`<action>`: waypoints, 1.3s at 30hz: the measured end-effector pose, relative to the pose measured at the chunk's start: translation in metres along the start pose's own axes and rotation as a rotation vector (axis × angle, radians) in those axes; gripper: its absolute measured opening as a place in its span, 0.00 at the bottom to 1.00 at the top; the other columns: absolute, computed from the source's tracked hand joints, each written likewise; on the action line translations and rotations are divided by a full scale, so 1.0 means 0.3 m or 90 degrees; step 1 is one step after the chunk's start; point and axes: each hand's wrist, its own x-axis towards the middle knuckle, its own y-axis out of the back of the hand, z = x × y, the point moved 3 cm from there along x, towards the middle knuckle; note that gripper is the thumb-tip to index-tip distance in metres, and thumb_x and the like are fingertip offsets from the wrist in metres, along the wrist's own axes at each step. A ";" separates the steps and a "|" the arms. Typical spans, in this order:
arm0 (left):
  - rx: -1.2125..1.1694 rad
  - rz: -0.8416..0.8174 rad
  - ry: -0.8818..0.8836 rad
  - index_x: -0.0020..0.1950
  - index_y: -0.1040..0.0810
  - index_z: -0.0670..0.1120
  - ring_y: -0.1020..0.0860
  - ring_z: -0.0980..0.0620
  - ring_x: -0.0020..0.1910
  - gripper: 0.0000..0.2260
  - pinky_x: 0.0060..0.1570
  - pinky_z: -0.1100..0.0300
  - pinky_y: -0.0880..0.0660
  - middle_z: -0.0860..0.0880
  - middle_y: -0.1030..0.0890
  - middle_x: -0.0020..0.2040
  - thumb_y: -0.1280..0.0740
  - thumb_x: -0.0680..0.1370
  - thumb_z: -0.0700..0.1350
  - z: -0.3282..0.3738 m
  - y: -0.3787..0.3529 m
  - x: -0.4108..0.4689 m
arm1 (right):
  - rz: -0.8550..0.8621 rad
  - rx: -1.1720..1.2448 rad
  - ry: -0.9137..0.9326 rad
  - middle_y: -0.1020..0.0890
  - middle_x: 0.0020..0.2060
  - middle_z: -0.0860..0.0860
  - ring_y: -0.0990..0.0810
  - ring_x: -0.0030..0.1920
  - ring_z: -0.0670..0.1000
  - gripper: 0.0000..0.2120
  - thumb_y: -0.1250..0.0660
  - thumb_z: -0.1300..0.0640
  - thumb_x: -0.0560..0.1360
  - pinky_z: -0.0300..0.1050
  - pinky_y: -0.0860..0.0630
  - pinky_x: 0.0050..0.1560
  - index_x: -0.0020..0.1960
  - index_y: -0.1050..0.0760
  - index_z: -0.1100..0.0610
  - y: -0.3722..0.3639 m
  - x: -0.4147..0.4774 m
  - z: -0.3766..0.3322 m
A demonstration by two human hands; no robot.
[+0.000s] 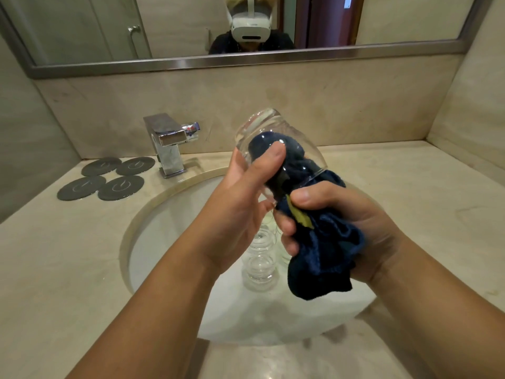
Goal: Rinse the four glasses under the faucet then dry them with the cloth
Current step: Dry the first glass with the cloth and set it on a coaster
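Broad bench [68, 269] stretching left and right of the sink [153, 212], walled behind. Over the sink, both forearms angled in: left grip [240, 203] clasped round a tilted glass [262, 127], right grip [341, 222] clenched on the dark cloth [328, 258] stuffed into it. In the sink below, more glasses [259, 265]. Behind its left rim, faucet [169, 144].

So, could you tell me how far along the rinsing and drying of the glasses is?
No glass looks finished: the four coasters hold none. In hand: the left hand holds one glass while the right hand pushes the blue cloth inside. Left: other glasses wait in the sink.
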 end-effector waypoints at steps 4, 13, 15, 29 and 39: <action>0.006 0.011 -0.011 0.72 0.30 0.45 0.17 0.50 0.45 0.30 0.38 0.65 0.21 0.31 0.21 0.68 0.28 0.77 0.59 -0.011 0.012 0.001 | 0.016 -0.027 0.023 0.22 0.33 0.58 0.19 0.29 0.53 0.10 0.29 0.64 0.68 0.43 0.21 0.30 0.50 0.22 0.61 -0.018 -0.003 0.005; 0.028 0.017 -0.010 0.81 0.37 0.49 0.16 0.54 0.46 0.29 0.45 0.63 0.21 0.44 0.17 0.62 0.33 0.82 0.50 0.000 0.030 -0.004 | -0.043 0.100 0.008 0.21 0.37 0.54 0.21 0.32 0.50 0.24 0.18 0.56 0.62 0.42 0.20 0.34 0.56 0.21 0.60 0.015 0.014 0.015; 0.040 0.038 0.000 0.80 0.34 0.47 0.18 0.53 0.55 0.27 0.49 0.60 0.23 0.46 0.18 0.64 0.33 0.82 0.50 0.001 0.034 -0.002 | 0.027 0.053 0.018 0.21 0.35 0.56 0.20 0.31 0.51 0.16 0.24 0.62 0.65 0.44 0.21 0.32 0.53 0.19 0.60 0.006 0.017 0.013; -0.037 0.157 0.021 0.73 0.27 0.36 0.17 0.46 0.50 0.30 0.39 0.61 0.21 0.39 0.16 0.60 0.29 0.79 0.56 -0.038 0.030 0.015 | 0.118 0.031 0.024 0.18 0.36 0.53 0.19 0.31 0.50 0.14 0.28 0.63 0.70 0.44 0.20 0.31 0.54 0.15 0.53 -0.036 0.024 0.029; -0.058 0.231 -0.028 0.68 0.23 0.44 0.17 0.43 0.68 0.21 0.57 0.53 0.20 0.40 0.17 0.68 0.28 0.78 0.52 -0.022 0.047 0.010 | 0.158 0.142 -0.004 0.21 0.32 0.51 0.20 0.29 0.46 0.10 0.29 0.56 0.69 0.40 0.21 0.30 0.50 0.20 0.56 -0.040 0.020 0.026</action>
